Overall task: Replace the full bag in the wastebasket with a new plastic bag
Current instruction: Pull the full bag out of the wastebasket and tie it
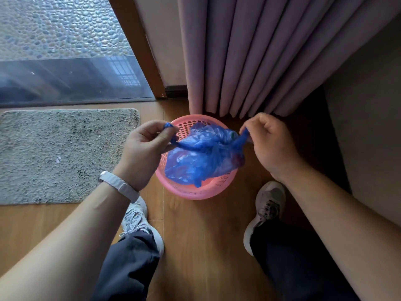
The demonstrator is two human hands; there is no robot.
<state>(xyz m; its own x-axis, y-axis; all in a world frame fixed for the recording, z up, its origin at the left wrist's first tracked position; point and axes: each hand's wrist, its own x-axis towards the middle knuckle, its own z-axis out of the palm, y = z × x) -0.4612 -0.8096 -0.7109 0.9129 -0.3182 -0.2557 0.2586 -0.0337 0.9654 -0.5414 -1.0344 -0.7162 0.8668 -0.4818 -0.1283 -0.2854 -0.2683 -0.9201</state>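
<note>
Pale strap watch [121, 185] on wrist by left hand [143, 148]; arms bare. Dark navy trousers [130, 268], lt grey lace-up sneakers [135, 216] w/ white soles.

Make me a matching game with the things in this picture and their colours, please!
Things:
1. bag
2. wastebasket
3. curtain
4. mat

Colours:
A. pink
B. grey
C. blue
D. lilac

Right pairs: 1-C, 2-A, 3-D, 4-B.
</note>
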